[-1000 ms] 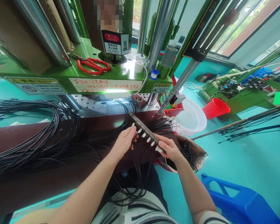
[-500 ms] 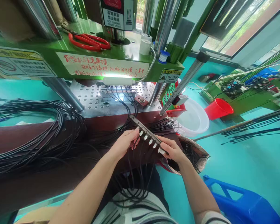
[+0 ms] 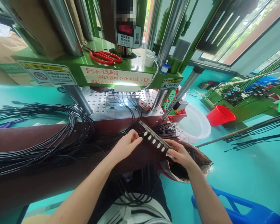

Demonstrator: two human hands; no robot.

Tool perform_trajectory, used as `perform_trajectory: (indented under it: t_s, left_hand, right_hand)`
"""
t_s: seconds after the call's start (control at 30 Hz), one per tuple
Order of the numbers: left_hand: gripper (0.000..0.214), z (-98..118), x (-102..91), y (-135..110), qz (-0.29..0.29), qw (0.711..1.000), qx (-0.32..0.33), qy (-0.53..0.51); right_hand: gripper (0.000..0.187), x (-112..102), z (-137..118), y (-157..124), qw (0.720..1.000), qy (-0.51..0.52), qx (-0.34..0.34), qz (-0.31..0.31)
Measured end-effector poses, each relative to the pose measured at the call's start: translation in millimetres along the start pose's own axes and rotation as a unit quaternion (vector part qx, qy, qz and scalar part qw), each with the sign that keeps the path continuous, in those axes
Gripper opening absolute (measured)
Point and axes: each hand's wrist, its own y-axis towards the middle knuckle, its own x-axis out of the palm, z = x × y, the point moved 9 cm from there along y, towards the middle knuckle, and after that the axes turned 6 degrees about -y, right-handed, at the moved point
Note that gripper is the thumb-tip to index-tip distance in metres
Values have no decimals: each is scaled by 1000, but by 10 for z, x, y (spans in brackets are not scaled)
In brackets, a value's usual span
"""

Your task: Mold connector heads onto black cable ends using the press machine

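Note:
My right hand [image 3: 180,153] grips the near end of a narrow metal strip [image 3: 154,138] that carries a row of several small white connector tips. My left hand [image 3: 127,143] is at the strip's far end, its fingers curled and pinched close to the first tips; what they pinch is hidden. Thin black cables [image 3: 133,186] hang from the strip down over my lap. Both hands are in front of the dark red bench edge [image 3: 37,137], below the green press [image 3: 121,73].
A big bundle of black cables [image 3: 37,133] lies on the left. Red scissors [image 3: 105,56] rest on the green platen. To the right are a white basin [image 3: 196,123], a red cup [image 3: 220,115], a bag of scraps [image 3: 196,161] and a blue stool [image 3: 242,208].
The view has shifted, so the press sits lower in frame. The strip and both hands have drifted slightly right. The cables hanging under the strip have dropped lower toward my lap.

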Motion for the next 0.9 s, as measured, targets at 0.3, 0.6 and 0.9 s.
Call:
perform_trajectory:
  t_s: [0.3, 0.6, 0.9]
  left_hand:
    - [21, 167, -634, -100, 80, 992, 55, 77]
    - [21, -66, -802, -39, 132, 967, 54, 213]
    - [19, -22, -498, -6, 88, 935, 85, 334]
  right_hand:
    - [39, -369, -438, 625, 956, -278, 28, -92]
    - [33, 397, -913, 1598, 821, -513, -208, -138]
    - [23, 393, -1620, 2097, 857, -461, -221, 66]
